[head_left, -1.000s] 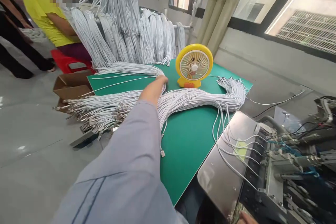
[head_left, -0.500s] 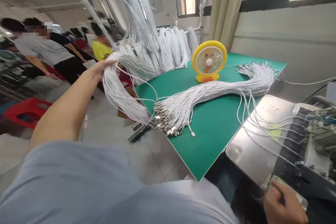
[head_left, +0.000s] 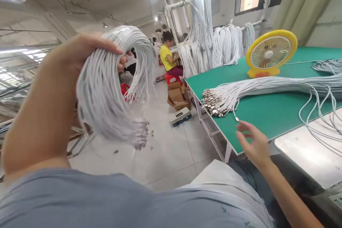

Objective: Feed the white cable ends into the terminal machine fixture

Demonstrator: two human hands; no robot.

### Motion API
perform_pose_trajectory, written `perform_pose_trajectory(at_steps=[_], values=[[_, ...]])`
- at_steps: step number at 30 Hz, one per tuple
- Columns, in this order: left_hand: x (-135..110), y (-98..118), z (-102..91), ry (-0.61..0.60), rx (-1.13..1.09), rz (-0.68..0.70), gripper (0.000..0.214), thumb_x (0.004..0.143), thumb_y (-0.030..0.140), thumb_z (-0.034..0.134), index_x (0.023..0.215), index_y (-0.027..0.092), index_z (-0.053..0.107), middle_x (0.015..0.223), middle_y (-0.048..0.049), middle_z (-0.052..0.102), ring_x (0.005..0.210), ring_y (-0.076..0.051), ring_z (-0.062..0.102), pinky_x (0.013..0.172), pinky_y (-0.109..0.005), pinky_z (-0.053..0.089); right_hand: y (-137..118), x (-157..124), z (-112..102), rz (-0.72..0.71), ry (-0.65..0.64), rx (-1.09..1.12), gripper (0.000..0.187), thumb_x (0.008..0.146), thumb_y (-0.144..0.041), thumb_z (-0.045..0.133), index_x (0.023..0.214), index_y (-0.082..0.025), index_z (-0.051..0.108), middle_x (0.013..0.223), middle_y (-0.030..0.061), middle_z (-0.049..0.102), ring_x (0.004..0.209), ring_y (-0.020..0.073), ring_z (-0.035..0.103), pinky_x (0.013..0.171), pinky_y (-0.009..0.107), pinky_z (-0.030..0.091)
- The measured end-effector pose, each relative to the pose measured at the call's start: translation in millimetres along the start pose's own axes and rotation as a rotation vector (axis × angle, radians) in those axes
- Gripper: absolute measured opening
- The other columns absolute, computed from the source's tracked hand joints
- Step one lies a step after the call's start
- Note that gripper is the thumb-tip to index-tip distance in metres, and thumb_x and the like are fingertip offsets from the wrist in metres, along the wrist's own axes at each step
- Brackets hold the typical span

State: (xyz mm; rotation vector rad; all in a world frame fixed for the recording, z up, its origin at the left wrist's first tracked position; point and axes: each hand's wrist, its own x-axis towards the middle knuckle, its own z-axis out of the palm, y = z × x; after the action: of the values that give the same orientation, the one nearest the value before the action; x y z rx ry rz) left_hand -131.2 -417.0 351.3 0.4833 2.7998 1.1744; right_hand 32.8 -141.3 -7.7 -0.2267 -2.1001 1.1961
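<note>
My left hand [head_left: 88, 48] is raised at the left, closed around a thick bundle of white cables [head_left: 107, 92] that droops on both sides of it. My right hand [head_left: 252, 142] hovers near the front edge of the green table [head_left: 267, 114], fingers spread and holding nothing, slightly blurred. A second long bundle of white cables [head_left: 267, 87] with metal plug ends lies across the table, just beyond my right hand.
A yellow desk fan [head_left: 271, 53] stands on the table. More white cable bundles hang from a rail [head_left: 213, 48] behind it. A person in a yellow shirt [head_left: 168, 55] sits beyond. Cardboard boxes [head_left: 177, 96] sit on the floor. A metal plate [head_left: 310, 149] is at right.
My left hand lifted the cable bundle up and away from the table to the left. My right hand rose from the lower right toward the table edge and opened. The view swung left.
</note>
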Motion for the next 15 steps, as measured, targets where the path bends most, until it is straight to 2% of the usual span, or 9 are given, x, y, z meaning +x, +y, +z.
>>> perform_pose_trajectory(at_steps=[2, 4, 5, 7, 9, 10, 11, 12, 15], values=[[-35, 4, -6.5, -0.134, -0.025, 0.004, 0.022, 0.069, 0.019, 0.044, 0.087, 0.009, 0.05, 0.066, -0.0008, 0.05, 0.051, -0.009, 0.054, 0.077, -0.057, 0.049, -47, 33, 31, -0.177, -0.143, 0.086, 0.071, 0.075, -0.047, 0.062, 0.134, -0.016, 0.039, 0.131, 0.0175, 0.052, 0.12, 0.0287, 0.052, 0.084, 0.041, 0.053], [-60, 1, -4.5, -0.331, -0.091, 0.008, 0.027, 0.071, 0.02, 0.043, 0.094, 0.008, 0.051, 0.066, -0.0007, 0.051, 0.05, -0.011, 0.057, 0.069, -0.045, 0.055, -81, 60, 54, -0.286, -0.193, 0.111, 0.109, 0.062, -0.059, 0.07, 0.145, -0.013, 0.017, 0.15, 0.021, 0.025, 0.139, 0.0345, 0.025, 0.104, 0.053, 0.036], [-71, -4, 1.9, -0.439, -0.138, 0.006, 0.03, 0.071, 0.022, 0.045, 0.097, 0.009, 0.051, 0.065, -0.0003, 0.053, 0.049, -0.011, 0.058, 0.064, -0.037, 0.056, -91, 69, 62, -0.308, -0.185, 0.146, 0.119, 0.058, -0.064, 0.07, 0.147, -0.014, 0.01, 0.152, 0.0205, 0.019, 0.141, 0.0353, 0.018, 0.108, 0.056, 0.029], [-89, -16, 27.7, -0.661, -0.225, -0.042, 0.038, 0.066, 0.024, 0.058, 0.101, 0.011, 0.054, 0.066, -0.0003, 0.061, 0.052, -0.013, 0.06, 0.052, -0.024, 0.053, -95, 76, 69, -0.345, -0.249, 0.245, 0.12, 0.055, -0.07, 0.067, 0.147, -0.017, 0.011, 0.15, 0.018, 0.027, 0.139, 0.0356, 0.023, 0.108, 0.057, 0.026], [-104, -31, 66.0, -0.916, -0.298, -0.097, 0.038, 0.059, 0.025, 0.067, 0.092, 0.011, 0.057, 0.059, -0.0004, 0.063, 0.048, -0.014, 0.059, 0.045, -0.021, 0.05, -84, 66, 61, -0.401, -0.436, 0.409, 0.108, 0.051, -0.072, 0.069, 0.139, -0.018, 0.036, 0.135, 0.0147, 0.049, 0.126, 0.0348, 0.044, 0.104, 0.052, 0.036], [-110, -38, 86.2, -0.949, -0.38, -0.142, 0.036, 0.058, 0.024, 0.067, 0.09, 0.011, 0.057, 0.06, -0.0007, 0.064, 0.051, -0.013, 0.06, 0.047, -0.02, 0.049, -75, 56, 53, -0.388, -0.534, 0.486, 0.094, 0.053, -0.069, 0.07, 0.129, -0.017, 0.049, 0.123, 0.0127, 0.059, 0.115, 0.0329, 0.054, 0.097, 0.048, 0.043], [-114, -42, 104.8, -1.026, -0.473, -0.188, 0.036, 0.055, 0.023, 0.067, 0.087, 0.011, 0.057, 0.058, -0.0005, 0.064, 0.05, -0.013, 0.059, 0.046, -0.02, 0.048, -66, 43, 42, -0.331, -0.581, 0.534, 0.079, 0.059, -0.065, 0.069, 0.121, -0.017, 0.056, 0.112, 0.0111, 0.065, 0.106, 0.0306, 0.06, 0.091, 0.044, 0.048], [-117, -44, 120.4, -1.066, -0.548, -0.196, 0.035, 0.053, 0.021, 0.066, 0.085, 0.012, 0.056, 0.055, 0.0002, 0.062, 0.047, -0.013, 0.057, 0.044, -0.021, 0.046, -59, 30, 30, -0.279, -0.592, 0.573, 0.075, 0.06, -0.063, 0.07, 0.117, -0.016, 0.058, 0.107, 0.0107, 0.066, 0.103, 0.03, 0.061, 0.088, 0.042, 0.05], [-119, -36, 144.2, -1.155, -0.629, -0.178, 0.034, 0.051, 0.019, 0.063, 0.084, 0.012, 0.058, 0.053, 0.0, 0.06, 0.046, -0.013, 0.055, 0.043, -0.021, 0.043, -53, -6, -4, -0.217, -0.518, 0.579, 0.087, 0.047, -0.053, 0.082, 0.12, -0.017, 0.054, 0.116, 0.0117, 0.062, 0.112, 0.0308, 0.056, 0.095, 0.041, 0.046]])
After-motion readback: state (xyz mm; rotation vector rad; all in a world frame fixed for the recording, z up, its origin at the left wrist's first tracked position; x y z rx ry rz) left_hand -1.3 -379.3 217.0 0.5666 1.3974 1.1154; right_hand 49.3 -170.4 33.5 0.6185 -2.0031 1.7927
